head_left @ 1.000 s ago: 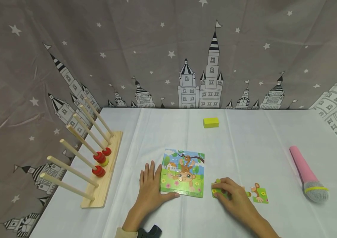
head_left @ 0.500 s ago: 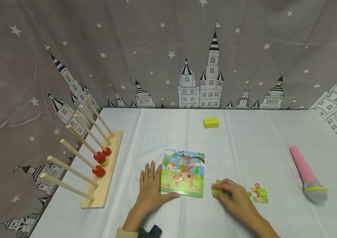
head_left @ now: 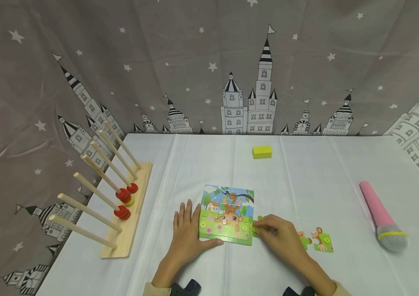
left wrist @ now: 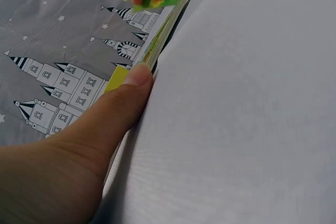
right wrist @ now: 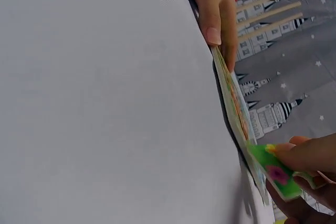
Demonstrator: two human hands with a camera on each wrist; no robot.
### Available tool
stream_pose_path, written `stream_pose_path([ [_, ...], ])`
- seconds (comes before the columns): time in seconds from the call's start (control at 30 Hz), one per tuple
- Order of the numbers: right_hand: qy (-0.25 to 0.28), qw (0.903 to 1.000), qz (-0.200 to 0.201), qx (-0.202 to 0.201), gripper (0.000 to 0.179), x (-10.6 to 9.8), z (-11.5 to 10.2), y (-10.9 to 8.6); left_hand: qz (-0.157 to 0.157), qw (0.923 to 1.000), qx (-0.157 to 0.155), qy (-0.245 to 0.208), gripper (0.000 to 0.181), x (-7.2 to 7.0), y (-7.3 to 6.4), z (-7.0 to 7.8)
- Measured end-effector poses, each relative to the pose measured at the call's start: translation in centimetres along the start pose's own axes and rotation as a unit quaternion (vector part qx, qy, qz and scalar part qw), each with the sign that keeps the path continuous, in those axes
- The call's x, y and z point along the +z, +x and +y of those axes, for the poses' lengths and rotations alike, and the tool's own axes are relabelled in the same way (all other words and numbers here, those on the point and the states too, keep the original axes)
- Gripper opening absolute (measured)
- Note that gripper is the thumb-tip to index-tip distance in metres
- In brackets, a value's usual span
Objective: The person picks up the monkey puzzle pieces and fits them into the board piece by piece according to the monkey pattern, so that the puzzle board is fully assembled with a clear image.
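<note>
A square jigsaw puzzle with an upside-down monkey lies mid-table. My left hand rests at its left side, fingers straight, thumb along the front edge. In the left wrist view the thumb touches that edge. Between thumb and fingers, my right hand pinches a green puzzle piece with a pink flower, right at the puzzle's right edge. From the right wrist view, this piece is tilted beside the board. Two loose pieces lie right of that hand: one green and brown, one with a monkey's ear.
A wooden peg stand with several red rings and a yellow one stands at the left. Further back sits a yellow block. A pink toy microphone lies at the right. Behind the table hangs a grey castle-print curtain.
My right hand has moved left with the green puzzle piece, up to the puzzle's right edge. More of the loose piece behind that hand now shows. The left hand stays put.
</note>
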State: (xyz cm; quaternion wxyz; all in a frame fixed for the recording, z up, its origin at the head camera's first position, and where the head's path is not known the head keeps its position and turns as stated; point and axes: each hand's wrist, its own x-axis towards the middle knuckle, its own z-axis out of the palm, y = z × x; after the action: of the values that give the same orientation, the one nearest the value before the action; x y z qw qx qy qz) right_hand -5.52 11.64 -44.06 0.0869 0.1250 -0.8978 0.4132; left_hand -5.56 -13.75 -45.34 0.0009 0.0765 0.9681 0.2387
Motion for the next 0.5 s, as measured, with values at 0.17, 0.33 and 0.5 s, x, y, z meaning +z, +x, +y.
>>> stream_pose_path([
  [0.17,0.028,0.9995,-0.012,-0.013,0.015,1.3,-1.2,1.7,0.002,1.0,0.0,-0.006,0.114,0.0,0.0,0.0],
  [0.33,0.066,0.9971,-0.028,-0.023,0.012,2.5,-2.3,2.9,-0.001,1.0,-0.001,-0.006,0.115,-0.1,-0.1,0.0],
  [0.5,0.09,0.9951,-0.04,-0.012,0.018,3.7,-3.6,3.8,-0.007,1.0,-0.002,-0.002,0.116,-0.3,-0.2,0.0],
])
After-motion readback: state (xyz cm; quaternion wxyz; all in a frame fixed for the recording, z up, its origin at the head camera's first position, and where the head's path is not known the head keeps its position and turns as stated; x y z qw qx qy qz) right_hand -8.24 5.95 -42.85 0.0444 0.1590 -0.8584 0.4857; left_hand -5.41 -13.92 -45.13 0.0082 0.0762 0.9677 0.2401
